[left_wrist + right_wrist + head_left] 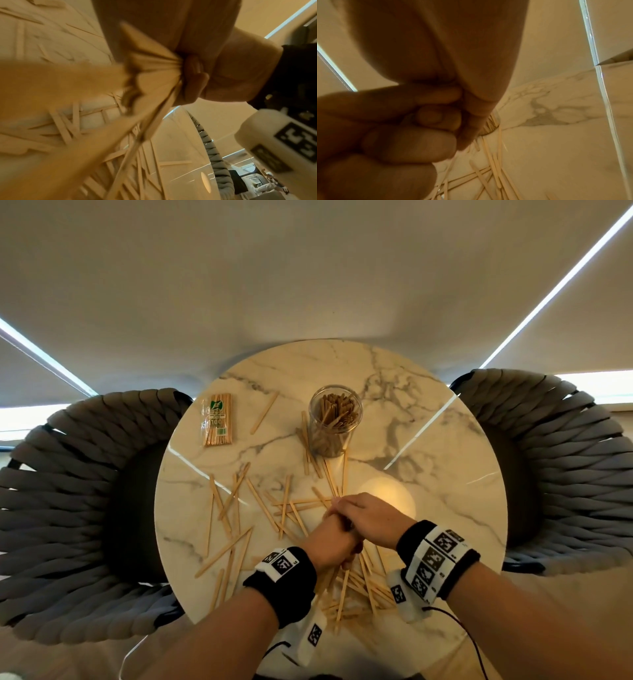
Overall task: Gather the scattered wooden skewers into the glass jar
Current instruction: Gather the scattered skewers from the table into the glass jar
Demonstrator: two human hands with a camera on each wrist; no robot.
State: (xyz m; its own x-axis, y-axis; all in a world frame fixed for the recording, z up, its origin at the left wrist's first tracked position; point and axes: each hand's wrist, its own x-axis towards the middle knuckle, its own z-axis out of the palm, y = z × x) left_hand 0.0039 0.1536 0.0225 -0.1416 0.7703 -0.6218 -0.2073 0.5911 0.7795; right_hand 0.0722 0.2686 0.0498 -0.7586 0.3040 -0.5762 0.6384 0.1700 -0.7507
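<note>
Marble round table [428, 412] filled the centre of the head view when I checked, with a woven chair [68, 501] at frame left and another [561, 460] at frame right. Glass jar [335, 421] stood upright in the upper middle of the tabletop, already part full of skewers standing on end. Loose wooden skewers [239, 508] lay scattered flat from frame centre down toward the lower edge, crossing each other, and a few lay right at the jar's base. One sealed packet of skewers [217, 420] sat upper left of the jar, well apart from it. My left hand [334, 542] was curled round a bundle of skewers [154, 65]; the left wrist view showed them fanning out of the fist toward the lens, blurred up close. My right hand [368, 520] lay over the top of the left, fingers bent down across it, both hands together just below frame centre and above the scatter. Right wrist view showed curled fingers [412, 143] bunched tight in the lower left, but I couldn't tell whether the right hand itself gripped any skewers or only pressed on the left fist. Both wrists wore black bands with coded markers.
</note>
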